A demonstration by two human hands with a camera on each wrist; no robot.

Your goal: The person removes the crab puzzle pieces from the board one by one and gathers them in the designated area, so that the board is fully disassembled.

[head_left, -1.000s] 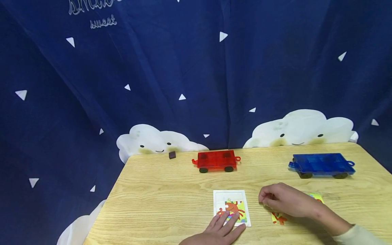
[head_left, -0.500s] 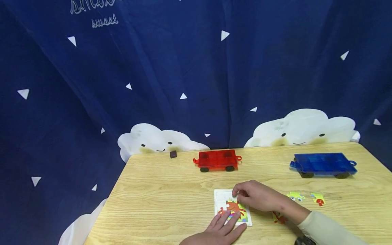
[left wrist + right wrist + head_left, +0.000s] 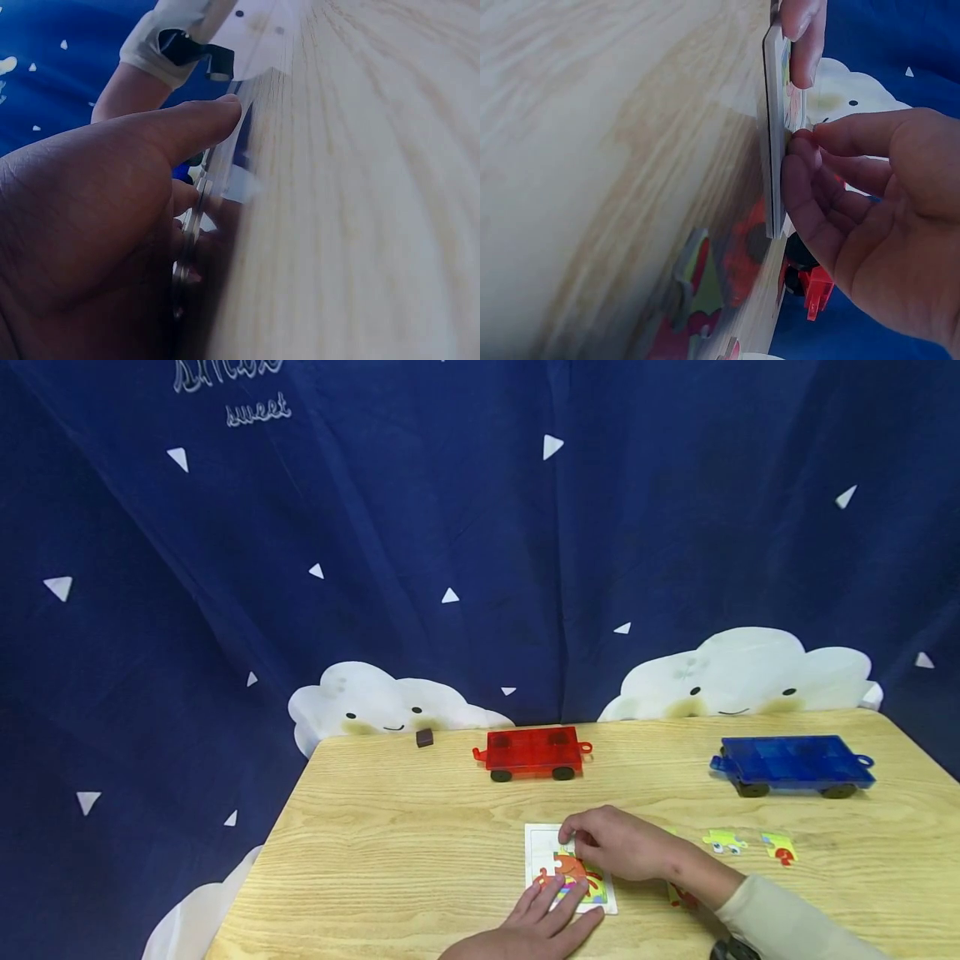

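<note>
Head view: on a wood-grained worktop we see one flat, white-bordered puzzle board, its lower right filled with red-and-yellow fitted pieces. The left hand rests on it, fingers straight and spread, gripping nothing. The right hand is at the board's upper right, fingers curled and thumb drawn close to them; we cannot tell whether a piece lies between. To the right we count two loose pieces in full view, with parts of others by the forearm. Behind stand two translucent plastic wagons, one red wagon and one blue wagon, and one small dark block, before a navy cloth curtain.

Left wrist view: we see one straight thumb beside the board's thin edge.

Right wrist view: we note the board's layered edge, with bent fingers against it; knobbed jigsaw outlines lie blurred in the foreground.
</note>
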